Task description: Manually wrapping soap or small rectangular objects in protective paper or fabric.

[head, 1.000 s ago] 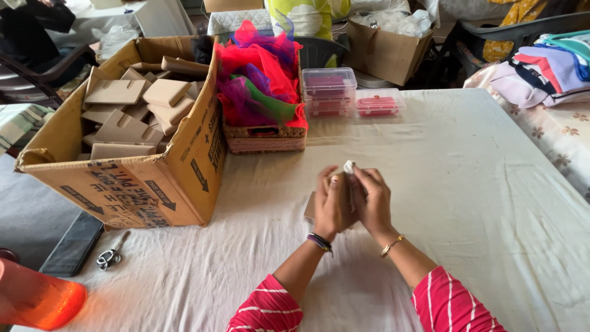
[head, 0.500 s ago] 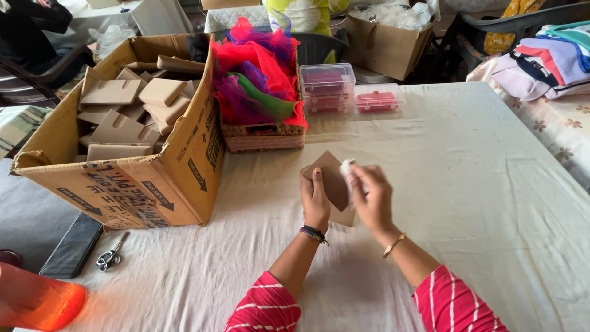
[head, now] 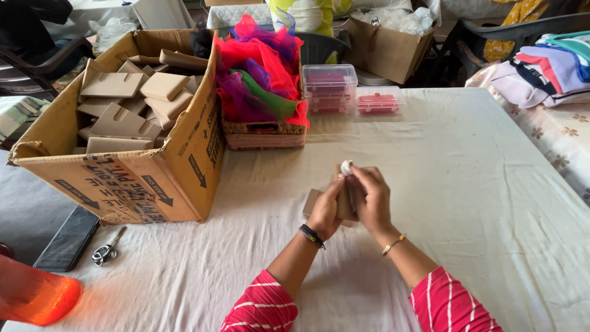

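1. the left hand (head: 326, 209) and the right hand (head: 370, 198) are pressed close again over the middle of the white cloth-covered table (head: 467, 184), where half a second ago they stood a little apart with the card spread open between them.
2. the small brown cardboard piece (head: 312, 203) now sits mostly hidden behind the two hands; only a corner shows to the left of the left hand, just above the cloth. a moment back it showed as a flat, opened panel, so it looks as if it is being folded shut or closed up.
3. the left hand is curled around the card, fingers wrapped on its near side. the right hand is curled too, thumb and fingers pinching at the card's top edge.
4. a small white object (head: 347, 167) shows at the top between the fingertips, touching them; what it is cannot be told.
5. that the white bit has stayed at the fingertips through all three pictures suggests it belongs with the card.
6. the big open cardboard box (head: 147, 178) full of similar brown pieces stands to the left, a basket of bright netting (head: 261, 86) beside it; neither has moved.
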